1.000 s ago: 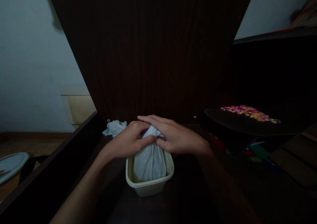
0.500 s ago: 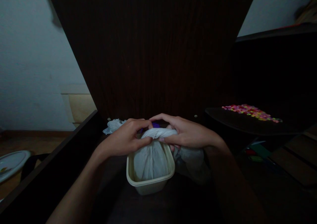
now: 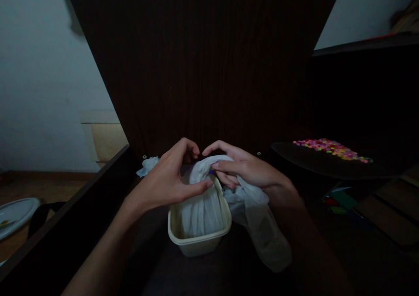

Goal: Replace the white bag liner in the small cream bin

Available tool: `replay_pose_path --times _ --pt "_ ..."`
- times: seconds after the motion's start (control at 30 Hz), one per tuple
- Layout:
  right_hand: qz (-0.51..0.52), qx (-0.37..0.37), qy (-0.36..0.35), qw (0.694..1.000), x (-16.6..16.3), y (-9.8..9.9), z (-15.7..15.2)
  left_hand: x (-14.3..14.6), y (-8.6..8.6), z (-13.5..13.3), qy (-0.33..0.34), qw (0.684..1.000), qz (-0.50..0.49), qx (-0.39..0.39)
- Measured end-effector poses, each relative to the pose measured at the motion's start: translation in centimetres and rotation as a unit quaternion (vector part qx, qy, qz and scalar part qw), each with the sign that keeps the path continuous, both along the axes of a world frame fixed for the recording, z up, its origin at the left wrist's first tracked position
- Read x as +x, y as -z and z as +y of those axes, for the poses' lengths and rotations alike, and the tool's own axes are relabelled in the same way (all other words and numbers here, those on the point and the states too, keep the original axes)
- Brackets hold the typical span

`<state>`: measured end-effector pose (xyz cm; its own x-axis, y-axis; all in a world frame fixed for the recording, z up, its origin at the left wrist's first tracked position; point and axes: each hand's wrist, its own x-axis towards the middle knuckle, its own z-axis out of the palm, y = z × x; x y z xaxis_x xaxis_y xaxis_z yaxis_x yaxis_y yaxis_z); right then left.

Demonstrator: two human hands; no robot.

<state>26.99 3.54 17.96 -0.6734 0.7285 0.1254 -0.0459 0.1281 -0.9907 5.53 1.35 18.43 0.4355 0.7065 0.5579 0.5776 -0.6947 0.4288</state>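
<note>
A small cream plastic basket stands on a dark surface in dim light. A white plastic bag sits inside it, and its loose side hangs out over the right rim down to the surface. My left hand curls over the top left of the bag, thumb pressed against it. My right hand grips the bag's gathered top edge with bent fingers. Both hands meet just above the basket's far rim.
A tall dark wood panel rises right behind the basket. A crumpled white bag lies at the back left. A dark tray with several coloured beads sits to the right. A white plate lies at far left.
The bag's top, first pressed closed under both hands, has been pulled up and apart. Its right side now spills out over the basket rim. My hands have risen slightly.
</note>
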Motion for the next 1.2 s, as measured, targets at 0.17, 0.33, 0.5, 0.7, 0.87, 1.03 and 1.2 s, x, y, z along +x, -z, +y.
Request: replay_pose_path --times 0.17,0.33,0.5,0.7,0.87,1.03,1.2 --pt "0.083 -0.113 0.000 0.990 -1.0 0.1 -0.1 1.3 -1.0 -2.5 -0.041 0.998 -0.028 -0.032" --pt "0.104 -0.120 0.024 0.987 -1.7 0.0 -0.4 2.9 -1.1 -4.1 -0.050 0.991 -0.030 -0.121" --pt "0.116 -0.090 0.076 0.986 -2.0 -0.5 -1.1 3.0 -0.9 -4.2 -0.107 0.987 -0.018 -0.117" --pt "0.177 -0.087 0.116 0.973 -2.3 -0.9 -1.7 2.7 -1.0 -4.0 -0.026 0.980 -0.019 -0.195" --pt "0.180 -0.098 0.086 0.975 -2.9 -0.8 -2.1 3.3 -0.6 -4.0 -0.029 0.971 -0.041 -0.234" --pt "0.162 -0.083 0.081 0.980 -3.2 -0.7 -2.2 3.6 0.1 -3.6 0.027 0.968 -0.088 -0.234" --pt "0.131 -0.049 0.089 0.986 -2.9 -0.8 -2.2 3.7 0.0 -3.3 0.059 0.967 -0.093 -0.231"
